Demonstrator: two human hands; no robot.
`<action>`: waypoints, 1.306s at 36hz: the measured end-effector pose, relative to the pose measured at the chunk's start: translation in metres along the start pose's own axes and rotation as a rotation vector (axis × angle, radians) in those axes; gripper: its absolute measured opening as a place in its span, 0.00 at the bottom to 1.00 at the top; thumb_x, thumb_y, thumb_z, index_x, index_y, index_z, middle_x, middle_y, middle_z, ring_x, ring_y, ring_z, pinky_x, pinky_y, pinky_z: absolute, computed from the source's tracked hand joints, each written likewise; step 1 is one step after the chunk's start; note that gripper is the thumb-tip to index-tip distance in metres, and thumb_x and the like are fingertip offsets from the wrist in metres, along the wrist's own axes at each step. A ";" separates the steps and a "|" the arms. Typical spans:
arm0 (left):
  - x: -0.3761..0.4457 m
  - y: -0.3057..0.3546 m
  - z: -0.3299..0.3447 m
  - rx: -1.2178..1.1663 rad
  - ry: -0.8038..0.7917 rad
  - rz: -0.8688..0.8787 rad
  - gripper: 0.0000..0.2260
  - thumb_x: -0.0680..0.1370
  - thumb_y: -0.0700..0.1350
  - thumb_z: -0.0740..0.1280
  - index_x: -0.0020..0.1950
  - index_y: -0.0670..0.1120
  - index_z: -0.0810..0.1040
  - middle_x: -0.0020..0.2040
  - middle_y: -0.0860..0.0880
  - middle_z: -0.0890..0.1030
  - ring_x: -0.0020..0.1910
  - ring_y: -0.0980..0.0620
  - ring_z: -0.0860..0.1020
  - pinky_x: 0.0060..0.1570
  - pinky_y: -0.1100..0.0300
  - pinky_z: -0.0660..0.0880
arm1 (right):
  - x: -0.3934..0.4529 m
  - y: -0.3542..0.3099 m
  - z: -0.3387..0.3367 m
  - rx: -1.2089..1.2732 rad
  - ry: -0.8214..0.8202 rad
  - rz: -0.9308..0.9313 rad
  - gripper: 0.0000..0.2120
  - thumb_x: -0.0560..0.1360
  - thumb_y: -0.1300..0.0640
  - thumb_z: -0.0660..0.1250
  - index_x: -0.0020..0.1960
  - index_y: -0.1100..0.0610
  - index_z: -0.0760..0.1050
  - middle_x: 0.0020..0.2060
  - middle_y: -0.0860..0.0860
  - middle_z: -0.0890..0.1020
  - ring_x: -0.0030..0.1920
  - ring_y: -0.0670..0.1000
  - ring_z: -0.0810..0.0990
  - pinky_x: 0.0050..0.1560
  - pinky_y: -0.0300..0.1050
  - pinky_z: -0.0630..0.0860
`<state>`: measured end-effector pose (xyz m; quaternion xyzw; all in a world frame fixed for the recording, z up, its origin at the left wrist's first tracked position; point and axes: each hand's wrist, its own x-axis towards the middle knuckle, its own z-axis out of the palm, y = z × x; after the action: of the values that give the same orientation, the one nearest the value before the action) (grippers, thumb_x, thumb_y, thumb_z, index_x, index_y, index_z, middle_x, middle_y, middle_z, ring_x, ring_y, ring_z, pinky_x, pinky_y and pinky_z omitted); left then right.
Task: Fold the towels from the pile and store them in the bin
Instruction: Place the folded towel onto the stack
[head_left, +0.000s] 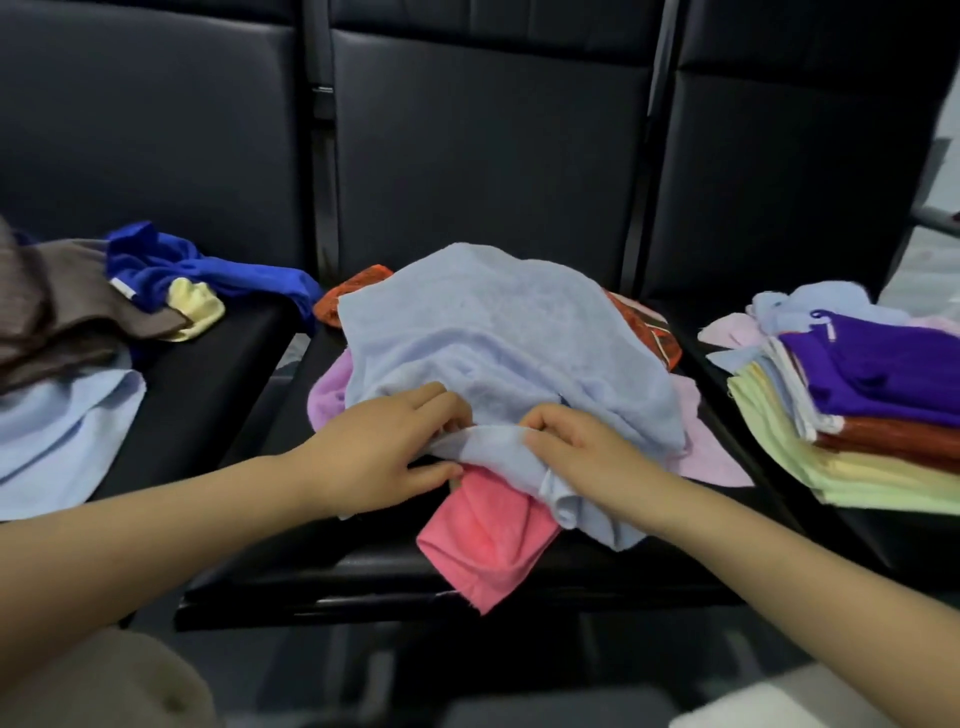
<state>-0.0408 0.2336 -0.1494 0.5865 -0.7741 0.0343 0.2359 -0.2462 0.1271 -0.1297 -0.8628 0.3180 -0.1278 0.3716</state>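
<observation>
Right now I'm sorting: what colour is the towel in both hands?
Light blue towel, clearest in the head view.

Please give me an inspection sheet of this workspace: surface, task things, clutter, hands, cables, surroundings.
Surface: black padded seats in a row.
Job's things: light blue towel on top of the middle pile; pink towel below it; folded stack on the right seat; bin not seen.
Clutter: loose towels on the left seat.
Hands: left hand and right hand both grip the light blue towel's near edge.
Cables: nothing seen.
Surroundings: dark seat backs.
</observation>
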 end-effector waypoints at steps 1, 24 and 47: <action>0.000 0.002 0.000 0.012 0.025 -0.002 0.12 0.74 0.58 0.61 0.53 0.54 0.71 0.46 0.62 0.72 0.43 0.63 0.71 0.35 0.67 0.70 | 0.000 -0.002 -0.002 0.058 0.001 0.024 0.09 0.82 0.54 0.59 0.44 0.48 0.73 0.40 0.51 0.80 0.41 0.46 0.75 0.44 0.34 0.72; 0.044 0.021 -0.041 -0.604 0.096 -0.371 0.19 0.82 0.49 0.61 0.37 0.36 0.69 0.35 0.49 0.68 0.35 0.54 0.66 0.36 0.59 0.64 | -0.010 0.010 -0.073 0.101 0.243 -0.269 0.05 0.75 0.59 0.70 0.48 0.56 0.84 0.48 0.49 0.84 0.52 0.45 0.80 0.55 0.37 0.75; 0.050 -0.057 -0.055 -0.505 0.064 -0.684 0.19 0.81 0.53 0.62 0.39 0.38 0.73 0.36 0.48 0.70 0.35 0.55 0.68 0.37 0.63 0.66 | 0.050 0.085 -0.114 0.605 0.437 0.203 0.37 0.61 0.36 0.78 0.63 0.54 0.76 0.61 0.50 0.80 0.60 0.56 0.79 0.64 0.57 0.74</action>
<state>0.0199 0.1898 -0.0931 0.7320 -0.5112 -0.2185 0.3937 -0.2989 -0.0129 -0.1137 -0.6307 0.4215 -0.3594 0.5435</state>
